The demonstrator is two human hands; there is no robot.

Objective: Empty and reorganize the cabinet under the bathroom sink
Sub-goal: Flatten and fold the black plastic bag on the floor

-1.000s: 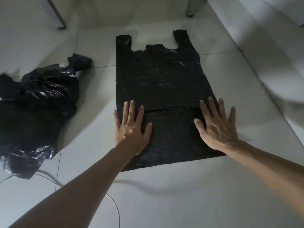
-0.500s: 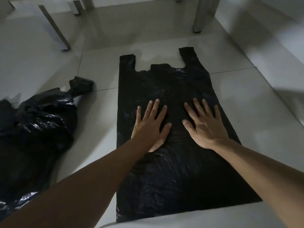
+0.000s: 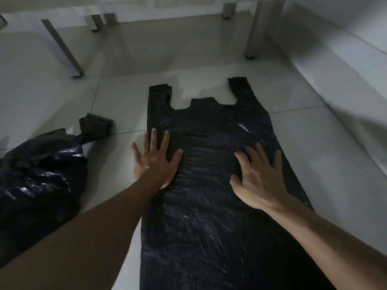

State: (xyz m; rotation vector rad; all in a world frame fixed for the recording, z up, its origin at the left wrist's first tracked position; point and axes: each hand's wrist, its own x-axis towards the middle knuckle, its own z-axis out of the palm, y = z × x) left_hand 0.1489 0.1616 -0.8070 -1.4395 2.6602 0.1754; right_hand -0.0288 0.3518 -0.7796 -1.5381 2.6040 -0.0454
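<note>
Flat-fingered, left hand and right hand press the black bag, gripping nothing.

Flat bag – thin glossy crinkly black plastic; floor – smooth glazed tile

head cam | looks forward and down, close over flat black bag on tiled floor | single view
</note>
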